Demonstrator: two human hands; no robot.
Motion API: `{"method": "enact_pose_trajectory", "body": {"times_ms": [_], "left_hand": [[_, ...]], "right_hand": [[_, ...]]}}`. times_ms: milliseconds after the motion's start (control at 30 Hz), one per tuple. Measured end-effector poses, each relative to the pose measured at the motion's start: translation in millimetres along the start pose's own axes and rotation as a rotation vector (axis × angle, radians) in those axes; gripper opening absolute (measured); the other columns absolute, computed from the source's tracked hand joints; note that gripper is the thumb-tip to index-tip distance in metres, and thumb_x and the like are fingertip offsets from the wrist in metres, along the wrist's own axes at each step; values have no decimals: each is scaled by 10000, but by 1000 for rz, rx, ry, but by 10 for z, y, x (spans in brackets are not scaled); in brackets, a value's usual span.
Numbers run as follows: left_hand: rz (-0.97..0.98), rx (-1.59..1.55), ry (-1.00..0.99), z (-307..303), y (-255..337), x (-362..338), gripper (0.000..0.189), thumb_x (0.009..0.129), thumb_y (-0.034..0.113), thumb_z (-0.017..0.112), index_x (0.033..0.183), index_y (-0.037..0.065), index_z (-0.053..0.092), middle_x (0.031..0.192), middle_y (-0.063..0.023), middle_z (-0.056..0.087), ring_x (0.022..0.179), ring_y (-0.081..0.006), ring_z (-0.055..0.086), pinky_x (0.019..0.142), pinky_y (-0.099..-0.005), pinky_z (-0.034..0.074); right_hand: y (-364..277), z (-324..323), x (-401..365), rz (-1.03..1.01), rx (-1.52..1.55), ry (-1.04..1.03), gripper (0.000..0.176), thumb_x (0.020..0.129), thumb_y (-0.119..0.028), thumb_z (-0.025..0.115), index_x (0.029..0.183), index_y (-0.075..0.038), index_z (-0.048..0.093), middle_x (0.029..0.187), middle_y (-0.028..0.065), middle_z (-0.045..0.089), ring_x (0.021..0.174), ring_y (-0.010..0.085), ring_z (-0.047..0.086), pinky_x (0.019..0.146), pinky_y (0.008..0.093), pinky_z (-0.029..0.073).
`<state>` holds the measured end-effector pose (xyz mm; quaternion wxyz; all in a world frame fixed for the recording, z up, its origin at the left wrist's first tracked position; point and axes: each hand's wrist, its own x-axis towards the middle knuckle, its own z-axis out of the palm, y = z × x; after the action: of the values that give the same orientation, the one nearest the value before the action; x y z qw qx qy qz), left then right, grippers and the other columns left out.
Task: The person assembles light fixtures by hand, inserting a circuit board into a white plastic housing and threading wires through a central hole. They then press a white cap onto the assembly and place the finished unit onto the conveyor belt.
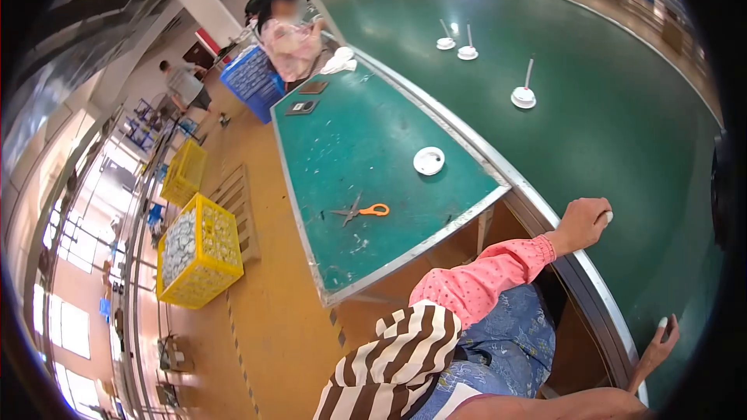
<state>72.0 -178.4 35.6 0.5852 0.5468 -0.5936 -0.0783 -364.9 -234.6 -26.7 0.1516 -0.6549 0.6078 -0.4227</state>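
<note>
My left hand (582,225), in a pink dotted sleeve, reaches over the near edge of the green conveyor belt. Its fingers are curled together, with something white at the tips; whether they hold anything is hidden. Further right, above the belt, my right hand (661,344) has thumb and finger apart, a white covering on one fingertip and nothing visible between them. Several white round pieces, each with a thin upright stem, sit on the belt; the nearest white piece (524,99) lies beyond my left hand. On the green side table are a white round dish-like piece (429,161) and orange-handled scissors (374,210), spread apart.
A metal rail (595,284) borders the belt (615,140). The side table (366,136) also bears a small dark device (302,107). A seated person (292,43) is at its far end beside a blue crate (253,82). A filled yellow crate (204,253) stands on the floor.
</note>
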Motion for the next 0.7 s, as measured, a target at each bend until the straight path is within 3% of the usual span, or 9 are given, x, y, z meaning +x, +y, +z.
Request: {"method": "enact_pose_trajectory", "body": {"times_ms": [200,500,667,700], "left_hand": [[-111,15,103,-335,-24,-168,92,880,106,630,882,15,646,736,-172,656,677,-360,647,634,-431,493],[-227,-35,47,-359,210,-587,122,890,102,624,963,23,681,710,-158,645,639,-313,646,606,-385,497],[-381,-76,-52,-303,242,-849,160,908,72,618,1046,41,694,690,-123,615,586,-182,586,582,-315,470],[-400,-70,-64,-327,277,-894,224,920,48,602,1124,45,695,758,-105,668,617,-148,594,603,-302,478]], "right_hand": [[-995,416,-32,-387,-139,1,302,1010,-148,580,1279,-15,610,1266,130,612,1203,269,559,1049,380,408],[-2173,1479,152,-628,81,-45,299,913,-30,603,1212,-17,624,1175,152,610,1147,323,555,1032,407,408],[-2314,1730,222,-639,182,-76,262,883,-25,610,1143,-22,632,1078,140,605,1043,326,558,956,411,437],[-2301,1742,225,-632,195,-95,261,877,-26,612,1137,-22,631,1066,136,603,1030,323,558,948,411,439]]}}
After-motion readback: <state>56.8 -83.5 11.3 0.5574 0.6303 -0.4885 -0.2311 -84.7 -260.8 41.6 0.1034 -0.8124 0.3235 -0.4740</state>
